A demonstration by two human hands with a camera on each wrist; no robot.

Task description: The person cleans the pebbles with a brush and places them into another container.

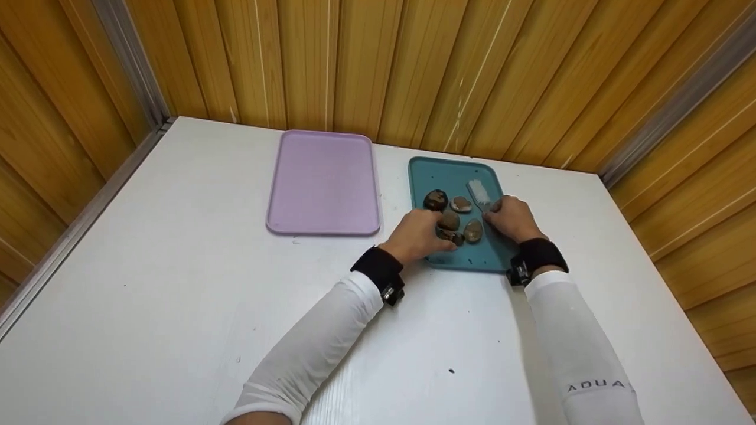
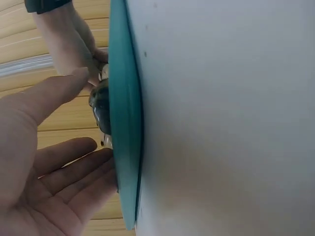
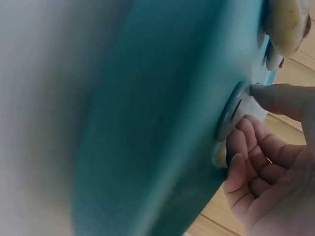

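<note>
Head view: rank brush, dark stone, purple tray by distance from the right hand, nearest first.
1. Brush: on the teal tray, right at the right hand, by its fingers.
2. Dark stone: same tray, to the hand's left.
3. Purple tray: on the table, far left, apart from the teal tray.
</note>
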